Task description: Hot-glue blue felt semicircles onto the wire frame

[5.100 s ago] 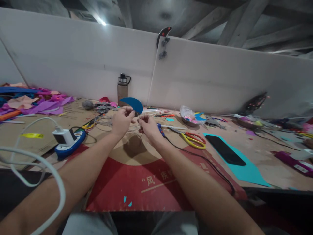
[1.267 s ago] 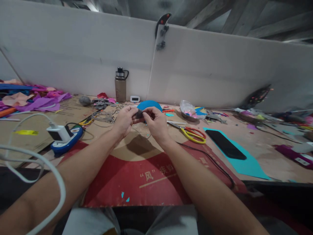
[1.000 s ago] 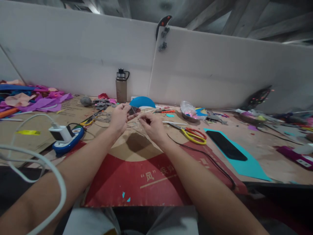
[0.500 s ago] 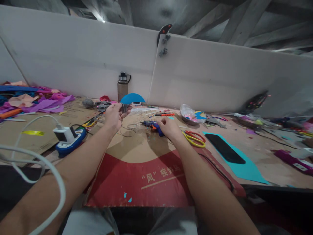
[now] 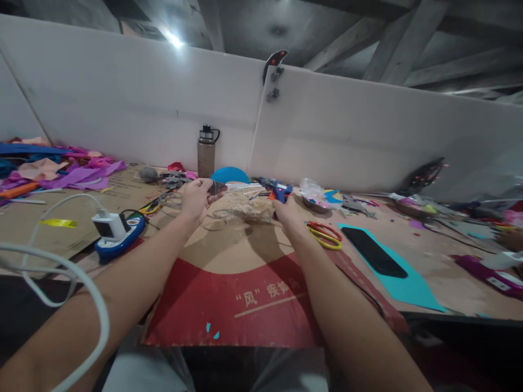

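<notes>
My left hand (image 5: 196, 197) is closed on a small dark piece that carries a blue half-round paper fan (image 5: 230, 175), held a little above the cardboard. To its right my right hand (image 5: 285, 210) is wrapped round the grip of a blue glue gun (image 5: 274, 188), lifted off the table with its nozzle pointing left toward the fan piece. The two hands are apart. A loose coil of thin wire (image 5: 212, 219) lies on the cardboard between them.
Yellow-and-red scissors (image 5: 323, 234) lie right of my right hand, then a black phone (image 5: 374, 252) on a teal sheet (image 5: 412, 284). A bottle (image 5: 206, 151) stands by the white wall. A blue power strip with charger (image 5: 118, 233) lies left, with purple scraps (image 5: 73, 175) beyond.
My right hand left the fan piece, reached to the table, took hold of the blue glue gun and lifted it. My left hand kept the fan piece.
</notes>
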`<state>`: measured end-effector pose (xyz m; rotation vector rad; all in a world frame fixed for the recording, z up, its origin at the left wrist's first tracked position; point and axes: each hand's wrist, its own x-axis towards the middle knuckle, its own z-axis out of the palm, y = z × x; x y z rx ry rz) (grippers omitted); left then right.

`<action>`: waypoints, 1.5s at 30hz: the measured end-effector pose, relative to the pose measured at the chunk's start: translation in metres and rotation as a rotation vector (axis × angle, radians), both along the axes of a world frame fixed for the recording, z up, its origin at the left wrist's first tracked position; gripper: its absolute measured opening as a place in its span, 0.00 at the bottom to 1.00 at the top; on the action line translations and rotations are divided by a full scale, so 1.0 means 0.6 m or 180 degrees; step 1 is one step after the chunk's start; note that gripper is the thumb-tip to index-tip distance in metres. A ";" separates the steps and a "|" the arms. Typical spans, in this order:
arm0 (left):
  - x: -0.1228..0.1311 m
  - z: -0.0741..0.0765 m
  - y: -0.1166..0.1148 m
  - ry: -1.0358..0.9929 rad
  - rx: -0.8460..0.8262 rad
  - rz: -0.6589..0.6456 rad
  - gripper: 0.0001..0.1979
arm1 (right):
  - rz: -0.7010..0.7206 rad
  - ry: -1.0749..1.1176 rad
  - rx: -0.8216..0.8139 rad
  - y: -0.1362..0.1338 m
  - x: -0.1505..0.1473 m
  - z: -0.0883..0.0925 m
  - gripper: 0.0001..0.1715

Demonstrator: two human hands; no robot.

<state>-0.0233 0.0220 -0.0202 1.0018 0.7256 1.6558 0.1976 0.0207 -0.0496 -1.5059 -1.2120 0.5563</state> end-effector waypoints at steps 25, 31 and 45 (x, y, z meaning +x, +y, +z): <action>0.009 0.008 -0.013 0.0124 0.0079 -0.0513 0.03 | 0.1330 -0.0681 0.1152 -0.063 -0.040 0.033 0.21; 0.011 0.004 -0.013 0.0278 0.0246 -0.0602 0.06 | 0.1181 -0.0995 0.1277 -0.066 -0.044 0.039 0.24; 0.020 0.005 -0.017 0.0570 0.0253 -0.0428 0.03 | 0.1096 -0.1387 0.1232 -0.080 -0.050 0.042 0.24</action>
